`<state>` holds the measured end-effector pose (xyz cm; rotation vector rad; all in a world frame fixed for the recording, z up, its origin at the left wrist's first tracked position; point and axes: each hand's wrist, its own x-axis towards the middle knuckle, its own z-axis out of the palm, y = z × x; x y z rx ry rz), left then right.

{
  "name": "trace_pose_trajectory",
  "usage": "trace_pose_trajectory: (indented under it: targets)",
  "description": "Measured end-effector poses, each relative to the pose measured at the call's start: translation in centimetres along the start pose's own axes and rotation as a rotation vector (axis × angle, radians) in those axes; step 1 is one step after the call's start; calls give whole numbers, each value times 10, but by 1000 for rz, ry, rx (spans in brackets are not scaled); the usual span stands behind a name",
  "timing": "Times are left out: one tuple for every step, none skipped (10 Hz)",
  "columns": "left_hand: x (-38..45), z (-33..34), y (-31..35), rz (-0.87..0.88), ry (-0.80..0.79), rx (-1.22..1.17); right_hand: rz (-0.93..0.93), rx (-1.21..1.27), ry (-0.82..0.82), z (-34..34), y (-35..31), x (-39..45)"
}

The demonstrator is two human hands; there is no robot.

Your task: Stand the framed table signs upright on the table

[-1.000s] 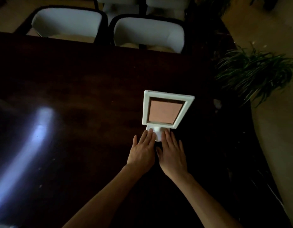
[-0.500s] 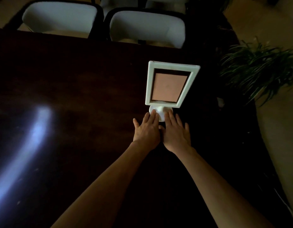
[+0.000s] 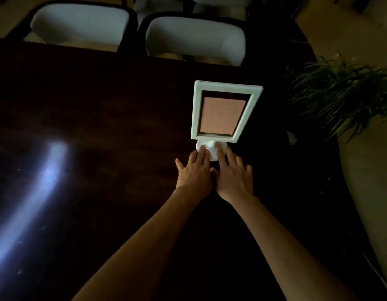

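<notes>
One framed sign [image 3: 225, 114] is stood up; its round base [image 3: 212, 149] is pressed by flat, spread fingers [image 3: 202, 153] (no other signs are seen).

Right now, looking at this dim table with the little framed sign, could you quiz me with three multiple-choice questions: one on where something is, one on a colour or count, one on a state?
1. Where do both hands rest?
A. On the sign's round base
B. On the frame's top edge
C. On a chair

2. What colour is the frame?
A. Black
B. White
C. Red

3. How is the sign?
A. Lying flat
B. Standing upright
C. Lifted off the table

Answers:
1 A: fingertips of the left hand and right hand lie on the round base.
2 B: the framed sign has a white border.
3 B: it stands on its base on the dark table.
</notes>
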<state>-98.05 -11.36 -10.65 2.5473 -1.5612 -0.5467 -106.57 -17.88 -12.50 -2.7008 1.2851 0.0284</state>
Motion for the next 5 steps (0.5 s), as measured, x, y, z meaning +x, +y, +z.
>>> trace_pose_trajectory:
  targets:
    - [0,1,1,-8,1,7,-10,-16,5,0,-1,2]
    - [-1,5,0,-4,15,21,-16,-26,10,-1,-1,0]
    - [-2,6,-1,1,11,31,-18,-20,6,-2,-1,0]
    - [-2,9,-1,-2,16,61,-8,-6,14,-1,0,-2]
    - [-4,12,-1,-9,23,57,30,4,31,0,-3,-5]
